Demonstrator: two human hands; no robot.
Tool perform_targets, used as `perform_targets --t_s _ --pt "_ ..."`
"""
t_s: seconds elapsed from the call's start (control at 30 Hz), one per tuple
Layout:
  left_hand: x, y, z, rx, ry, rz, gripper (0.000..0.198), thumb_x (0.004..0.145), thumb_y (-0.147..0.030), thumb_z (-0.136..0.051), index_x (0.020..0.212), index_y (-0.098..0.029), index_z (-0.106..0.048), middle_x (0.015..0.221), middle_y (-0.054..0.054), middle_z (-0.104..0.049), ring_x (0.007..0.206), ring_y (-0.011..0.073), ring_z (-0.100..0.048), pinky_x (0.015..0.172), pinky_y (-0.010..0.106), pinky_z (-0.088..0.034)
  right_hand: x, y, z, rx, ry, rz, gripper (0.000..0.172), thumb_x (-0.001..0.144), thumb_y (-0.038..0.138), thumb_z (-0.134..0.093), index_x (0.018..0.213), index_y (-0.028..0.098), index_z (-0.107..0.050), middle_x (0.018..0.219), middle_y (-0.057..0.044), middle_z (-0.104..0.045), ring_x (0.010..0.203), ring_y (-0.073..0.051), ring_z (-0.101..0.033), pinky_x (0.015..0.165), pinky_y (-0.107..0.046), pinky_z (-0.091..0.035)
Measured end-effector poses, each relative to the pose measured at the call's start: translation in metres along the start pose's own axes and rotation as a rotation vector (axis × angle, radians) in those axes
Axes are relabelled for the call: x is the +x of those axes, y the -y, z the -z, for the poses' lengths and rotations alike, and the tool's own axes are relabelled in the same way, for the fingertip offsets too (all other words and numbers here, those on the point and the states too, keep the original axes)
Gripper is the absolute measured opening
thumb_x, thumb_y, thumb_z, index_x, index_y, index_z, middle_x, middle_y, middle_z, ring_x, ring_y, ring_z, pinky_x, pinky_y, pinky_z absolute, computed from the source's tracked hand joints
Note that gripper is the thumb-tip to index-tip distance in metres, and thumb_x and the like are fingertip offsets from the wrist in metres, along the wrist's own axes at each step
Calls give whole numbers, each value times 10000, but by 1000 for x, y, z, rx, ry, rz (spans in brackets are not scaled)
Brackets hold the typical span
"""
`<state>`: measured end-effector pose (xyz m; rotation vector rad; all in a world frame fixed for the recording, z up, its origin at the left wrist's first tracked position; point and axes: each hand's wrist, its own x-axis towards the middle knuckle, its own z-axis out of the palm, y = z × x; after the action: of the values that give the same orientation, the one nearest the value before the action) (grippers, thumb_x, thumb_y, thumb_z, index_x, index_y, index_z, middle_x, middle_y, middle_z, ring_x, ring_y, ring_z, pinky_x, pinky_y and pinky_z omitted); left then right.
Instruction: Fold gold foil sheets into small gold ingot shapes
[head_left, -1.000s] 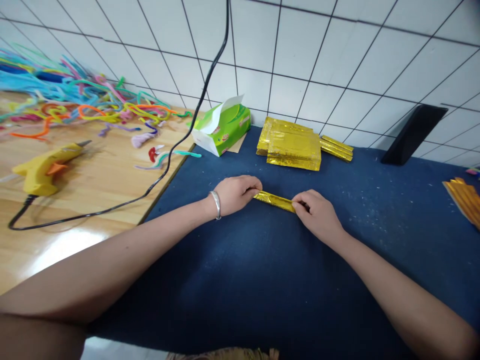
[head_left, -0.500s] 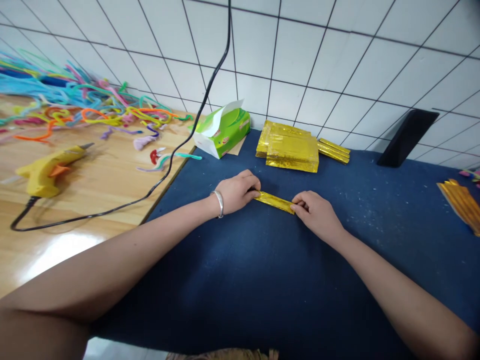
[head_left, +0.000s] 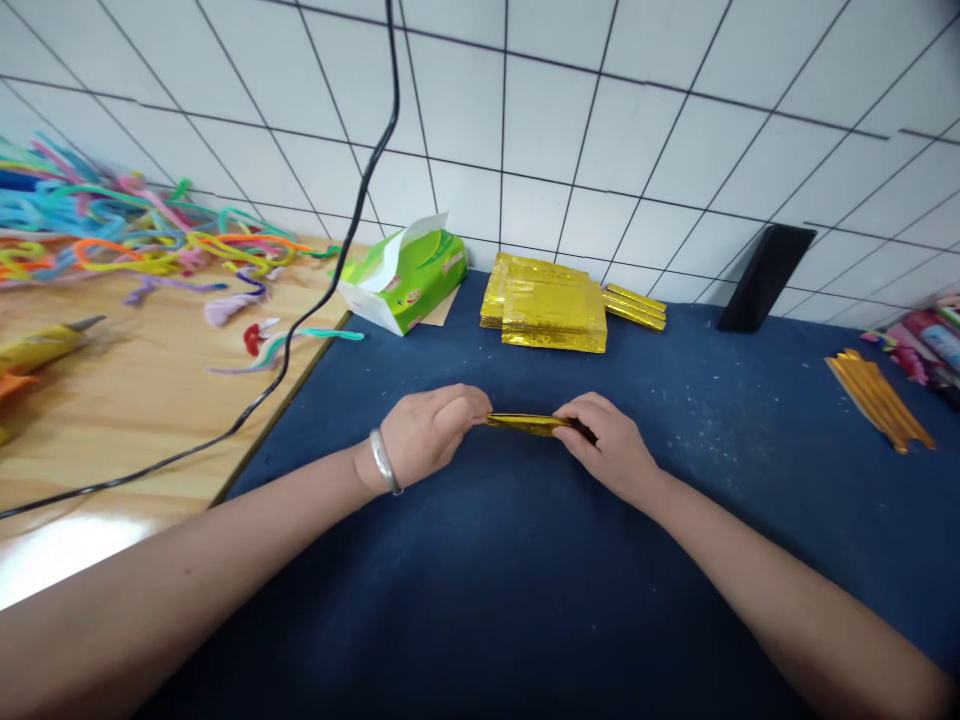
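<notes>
A narrow folded strip of gold foil paper [head_left: 522, 424] is stretched between my two hands above the dark blue mat [head_left: 480, 580]. My left hand [head_left: 433, 430], with a silver bangle at its wrist, pinches the strip's left end. At the right end, my right hand [head_left: 606, 440] grips it between thumb and fingers. The strip's long edge faces me, so little of its flat side shows. Beyond my hands lies a stack of flat gold foil sheets [head_left: 553, 312], with several folded gold strips [head_left: 636, 306] against its right side.
A green tissue box [head_left: 427, 280] stands at the back left. On the wooden table [head_left: 172, 400] are tangled pipe cleaners [head_left: 150, 230], a yellow glue gun [head_left: 37, 350] and a black cable [head_left: 300, 318]. A black upright object [head_left: 765, 278] leans on the tiled wall; folded orange-gold strips [head_left: 881, 400] lie right.
Both hands have turned the gold strip from lying slanted and flat to level and edge-on, a little nearer to me. The head view has shifted right.
</notes>
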<state>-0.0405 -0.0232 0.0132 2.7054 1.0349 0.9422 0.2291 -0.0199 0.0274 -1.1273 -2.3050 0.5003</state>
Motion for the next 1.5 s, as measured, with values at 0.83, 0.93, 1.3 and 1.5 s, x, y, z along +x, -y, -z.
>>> perform_targets --t_s 0.83,0.93,1.3,1.5 --pt "5 -4 4 -271 -243 217 125 801 -167 -618 884 -167 -525 944 48 -679 810 118 -650 739 258 -547 -2 3 2 49 -204 107 72 847 220 -552 914 224 -581 827 -15 -605 768 -131 -572 706 -275 -479" --pt "6 -5 6 -287 -219 171 76 813 -145 -596 869 -165 -547 938 46 -676 853 117 -642 779 259 -535 -2 2 3 51 -204 92 68 842 226 -560 906 227 -580 820 -10 -603 756 -131 -569 694 -274 -475" --pt "8 -8 10 -348 -123 191 77 819 -199 -594 760 -150 -602 867 50 -671 782 112 -636 733 266 -522 -3 0 2 63 -188 10 105 837 267 -563 939 240 -570 796 3 -591 699 -129 -551 669 -280 -457" --pt "7 -9 8 -418 -135 243 94 818 -214 -598 754 -145 -591 844 54 -665 759 113 -629 707 260 -519 -4 0 2 92 -218 -49 150 809 284 -607 940 231 -556 796 4 -592 683 -121 -559 667 -272 -474"
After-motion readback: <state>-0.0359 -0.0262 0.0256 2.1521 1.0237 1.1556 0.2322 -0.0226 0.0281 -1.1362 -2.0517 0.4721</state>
